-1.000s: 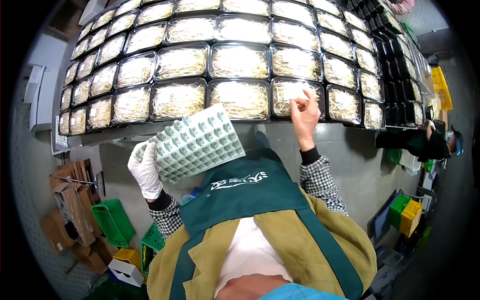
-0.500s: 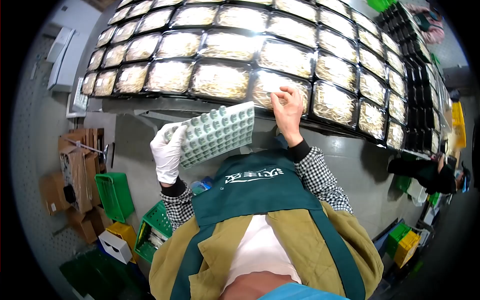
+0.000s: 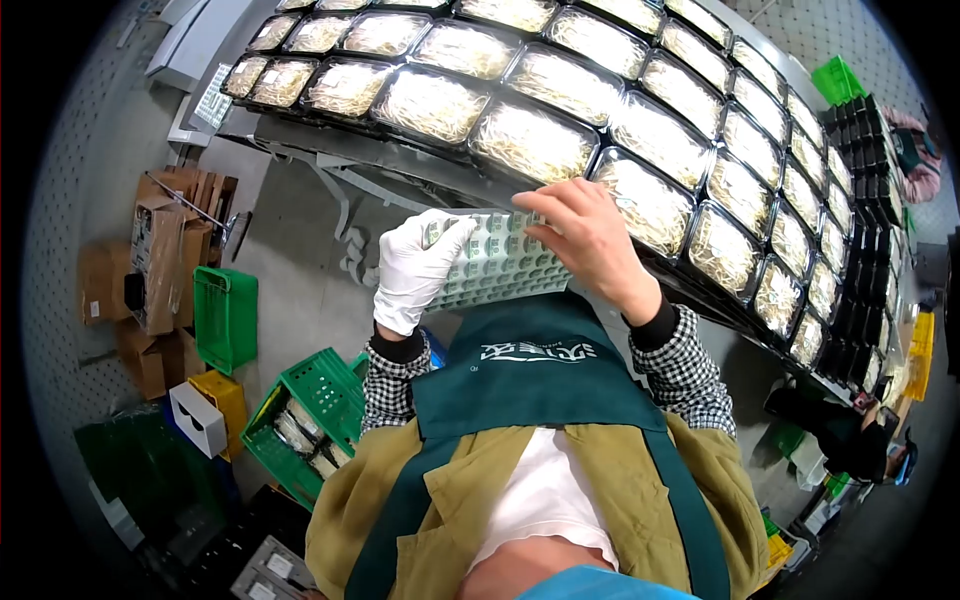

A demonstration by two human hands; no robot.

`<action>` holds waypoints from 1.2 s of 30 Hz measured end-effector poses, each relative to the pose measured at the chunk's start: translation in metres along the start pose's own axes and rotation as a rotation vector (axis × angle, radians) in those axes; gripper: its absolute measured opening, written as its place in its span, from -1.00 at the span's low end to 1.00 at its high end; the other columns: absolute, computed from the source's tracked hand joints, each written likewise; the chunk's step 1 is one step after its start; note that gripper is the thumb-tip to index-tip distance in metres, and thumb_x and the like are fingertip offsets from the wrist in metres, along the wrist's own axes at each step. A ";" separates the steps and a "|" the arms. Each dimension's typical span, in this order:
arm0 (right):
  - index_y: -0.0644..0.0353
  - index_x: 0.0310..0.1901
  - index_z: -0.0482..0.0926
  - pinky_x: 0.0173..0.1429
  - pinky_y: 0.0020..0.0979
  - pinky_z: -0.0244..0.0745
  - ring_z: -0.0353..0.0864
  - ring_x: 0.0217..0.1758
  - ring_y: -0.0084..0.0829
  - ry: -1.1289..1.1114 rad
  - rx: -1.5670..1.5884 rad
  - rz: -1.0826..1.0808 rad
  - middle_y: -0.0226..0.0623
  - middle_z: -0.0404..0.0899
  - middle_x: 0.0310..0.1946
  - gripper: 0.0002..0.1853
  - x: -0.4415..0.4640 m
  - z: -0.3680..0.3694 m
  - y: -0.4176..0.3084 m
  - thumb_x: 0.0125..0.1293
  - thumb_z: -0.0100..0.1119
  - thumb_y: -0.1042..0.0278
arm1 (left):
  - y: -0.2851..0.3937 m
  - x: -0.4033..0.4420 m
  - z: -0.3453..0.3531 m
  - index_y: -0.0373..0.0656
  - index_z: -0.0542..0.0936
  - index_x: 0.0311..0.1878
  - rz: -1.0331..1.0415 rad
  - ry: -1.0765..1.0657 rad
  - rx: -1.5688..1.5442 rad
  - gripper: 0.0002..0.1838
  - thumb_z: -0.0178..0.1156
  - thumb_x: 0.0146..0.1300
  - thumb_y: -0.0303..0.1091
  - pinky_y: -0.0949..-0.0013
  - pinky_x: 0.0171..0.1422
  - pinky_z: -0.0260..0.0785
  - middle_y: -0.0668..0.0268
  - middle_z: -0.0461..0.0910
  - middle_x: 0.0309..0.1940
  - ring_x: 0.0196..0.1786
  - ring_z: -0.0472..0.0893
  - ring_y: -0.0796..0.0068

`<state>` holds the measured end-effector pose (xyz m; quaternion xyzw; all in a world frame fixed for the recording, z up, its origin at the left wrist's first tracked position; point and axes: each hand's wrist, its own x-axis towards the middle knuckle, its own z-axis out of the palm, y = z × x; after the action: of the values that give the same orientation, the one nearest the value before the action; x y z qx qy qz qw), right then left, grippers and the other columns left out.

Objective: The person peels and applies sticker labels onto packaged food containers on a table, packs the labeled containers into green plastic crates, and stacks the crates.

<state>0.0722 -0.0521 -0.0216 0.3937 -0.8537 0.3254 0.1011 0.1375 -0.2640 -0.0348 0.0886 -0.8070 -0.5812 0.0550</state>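
**One label sheet between two hands, dozens of packs beyond**

The left hand (image 3: 415, 270), in a white glove, has its fingers clamped on one sheet of green-and-white labels (image 3: 500, 262). The bare right hand (image 3: 590, 240) covers the sheet's far end, thumb and forefinger slightly apart; whether a label sticks to them, I can't tell. Dozens of black-rimmed packs (image 3: 540, 145) sit in rows just beyond those fingers, on a table (image 3: 310, 140). Two people (image 3: 915, 155) are off to their right, above a grey floor (image 3: 280, 290).
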 end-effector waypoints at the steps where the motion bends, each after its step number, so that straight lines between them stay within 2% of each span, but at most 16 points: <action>1: 0.05 -0.13 0.57 0.00 -0.36 0.34 0.49 -0.18 -0.39 0.006 -0.007 -0.049 -0.40 0.51 -0.29 -0.68 0.002 0.001 0.001 0.00 0.26 0.44 | 0.001 0.000 -0.002 -0.29 0.62 -0.37 -0.016 -0.012 -0.004 -0.89 0.30 0.12 -0.44 0.52 -0.43 0.30 0.37 0.56 -0.58 -0.54 0.42 0.71; 3: 0.05 -0.18 0.57 -0.04 -0.39 0.34 0.48 -0.22 -0.42 0.007 -0.022 -0.141 -0.43 0.47 -0.35 -0.72 0.003 0.002 0.004 -0.01 0.18 0.48 | -0.002 0.001 -0.003 -0.29 0.57 -0.45 -0.030 -0.031 0.009 -0.85 0.28 0.14 -0.43 0.51 -0.48 0.22 0.43 0.46 -0.64 -0.56 0.30 0.74; 6: 0.08 -0.26 0.56 -0.09 -0.41 0.36 0.46 -0.25 -0.40 -0.012 0.058 -0.217 -0.43 0.46 -0.37 -0.77 -0.005 0.004 0.010 -0.03 0.14 0.52 | 0.001 0.001 0.001 -0.23 0.57 -0.47 -0.199 -0.081 -0.209 -0.85 0.22 0.22 -0.45 0.62 -0.44 0.19 0.56 0.47 -0.59 -0.52 0.35 0.84; 8: 0.11 -0.23 0.56 -0.12 -0.43 0.40 0.49 -0.22 -0.44 0.000 0.330 -0.158 -0.43 0.48 -0.33 -0.79 -0.012 -0.006 0.018 0.07 0.15 0.56 | -0.012 0.009 0.000 -0.26 0.55 -0.50 -0.197 -0.120 -0.094 -0.83 0.24 0.18 -0.44 0.56 -0.49 0.14 0.52 0.44 -0.64 -0.56 0.28 0.78; 10: 0.19 -0.14 0.55 -0.14 -0.49 0.44 0.52 -0.20 -0.50 0.209 0.698 0.418 -0.38 0.53 -0.25 -0.80 -0.026 -0.011 0.049 0.18 0.15 0.57 | -0.013 0.013 0.001 -0.25 0.55 -0.49 -0.187 -0.040 -0.149 -0.84 0.24 0.19 -0.45 0.58 -0.48 0.15 0.54 0.45 -0.63 -0.55 0.29 0.80; 12: 0.30 0.01 0.48 -0.13 -0.52 0.46 0.54 -0.20 -0.52 0.601 0.767 0.719 -0.27 0.53 -0.15 -0.70 -0.028 -0.016 0.123 0.22 0.15 0.52 | -0.010 0.018 -0.002 -0.25 0.59 -0.41 -0.203 -0.070 -0.244 -0.89 0.23 0.22 -0.44 0.63 -0.44 0.18 0.57 0.49 -0.57 -0.51 0.35 0.83; 14: 0.37 0.13 0.36 -0.10 -0.48 0.49 0.57 -0.22 -0.47 0.781 0.570 0.787 -0.14 0.50 -0.07 -0.52 -0.035 -0.006 0.182 0.15 0.21 0.51 | -0.005 0.026 0.000 -0.26 0.61 -0.37 -0.197 -0.049 -0.247 -0.92 0.23 0.22 -0.46 0.64 -0.41 0.22 0.55 0.53 -0.54 -0.48 0.39 0.82; 16: 0.35 0.18 0.29 -0.08 -0.44 0.50 0.58 -0.20 -0.44 0.701 0.199 0.851 -0.08 0.48 -0.03 -0.42 -0.027 0.002 0.197 0.12 0.24 0.47 | 0.003 0.034 0.003 -0.27 0.62 -0.34 -0.194 -0.066 -0.290 -0.93 0.22 0.22 -0.47 0.64 -0.38 0.24 0.52 0.56 -0.52 -0.47 0.41 0.81; 18: 0.29 0.18 0.30 -0.16 -0.41 0.53 0.59 -0.21 -0.36 0.671 -0.003 0.749 -0.11 0.48 -0.10 -0.42 -0.022 0.017 0.197 0.10 0.26 0.47 | 0.009 0.043 0.004 -0.28 0.62 -0.32 -0.194 -0.069 -0.306 -0.93 0.22 0.22 -0.48 0.64 -0.35 0.27 0.51 0.57 -0.50 -0.45 0.43 0.80; 21: 0.26 0.15 0.33 -0.12 -0.28 0.49 0.54 -0.23 -0.26 0.466 -0.533 0.631 -0.13 0.46 -0.17 -0.44 -0.019 0.014 0.192 0.05 0.19 0.56 | 0.013 0.055 0.001 -0.30 0.62 -0.31 -0.197 -0.056 -0.281 -0.92 0.22 0.21 -0.48 0.64 -0.31 0.30 0.48 0.59 -0.48 -0.43 0.46 0.78; 24: 0.29 0.12 0.34 -0.15 -0.33 0.50 0.54 -0.28 -0.29 0.571 -0.451 0.663 -0.12 0.49 -0.17 -0.49 -0.026 -0.008 0.217 0.07 0.15 0.56 | 0.004 0.066 -0.007 -0.30 0.62 -0.30 -0.179 0.013 -0.316 -0.93 0.22 0.22 -0.49 0.64 -0.30 0.31 0.46 0.60 -0.46 -0.42 0.47 0.77; 26: 0.29 0.05 0.41 -0.23 -0.45 0.49 0.56 -0.35 -0.45 0.692 -0.045 0.866 -0.24 0.61 -0.29 -0.56 -0.014 -0.021 0.240 0.12 0.25 0.41 | 0.007 0.077 -0.007 -0.29 0.60 -0.31 -0.181 0.045 -0.406 -0.93 0.19 0.24 -0.49 0.64 -0.31 0.29 0.48 0.57 -0.46 -0.43 0.45 0.77; 28: 0.27 0.04 0.42 -0.22 -0.47 0.47 0.56 -0.36 -0.50 0.808 0.082 0.920 -0.27 0.65 -0.33 -0.55 0.005 -0.020 0.271 0.12 0.28 0.35 | 0.004 0.091 -0.006 -0.29 0.58 -0.30 -0.129 0.069 -0.408 -0.92 0.19 0.25 -0.47 0.65 -0.28 0.29 0.48 0.57 -0.44 -0.39 0.44 0.78; 30: 0.24 0.03 0.45 -0.14 -0.40 0.45 0.59 -0.36 -0.42 0.776 -0.028 0.959 -0.33 0.67 -0.31 -0.53 0.022 -0.015 0.289 0.10 0.28 0.24 | 0.012 0.105 0.001 -0.29 0.57 -0.26 -0.156 0.054 -0.460 -0.91 0.17 0.26 -0.46 0.64 -0.24 0.32 0.46 0.58 -0.40 -0.36 0.47 0.77; 33: 0.09 0.08 0.40 0.09 -0.23 0.16 0.51 -0.13 -0.37 0.541 -0.538 0.876 -0.49 0.63 -0.36 -0.50 0.028 -0.008 0.297 0.07 0.21 0.25 | 0.029 0.120 0.007 -0.28 0.54 -0.18 -0.161 0.012 -0.526 -0.89 0.14 0.29 -0.45 0.62 -0.17 0.36 0.41 0.60 -0.33 -0.31 0.52 0.73; 36: 0.10 0.11 0.37 0.07 -0.18 0.21 0.48 -0.07 -0.28 0.405 -0.672 0.904 -0.33 0.54 -0.21 -0.47 0.026 -0.028 0.301 0.06 0.21 0.25 | 0.037 0.129 0.006 -0.28 0.49 -0.06 -0.170 -0.037 -0.575 -0.81 0.11 0.28 -0.47 0.57 -0.07 0.40 0.33 0.60 -0.21 -0.22 0.55 0.65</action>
<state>-0.1700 0.0942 -0.1319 -0.1321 -0.9565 0.1169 0.2323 0.0072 -0.2736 -0.0038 0.1260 -0.5998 -0.7900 0.0141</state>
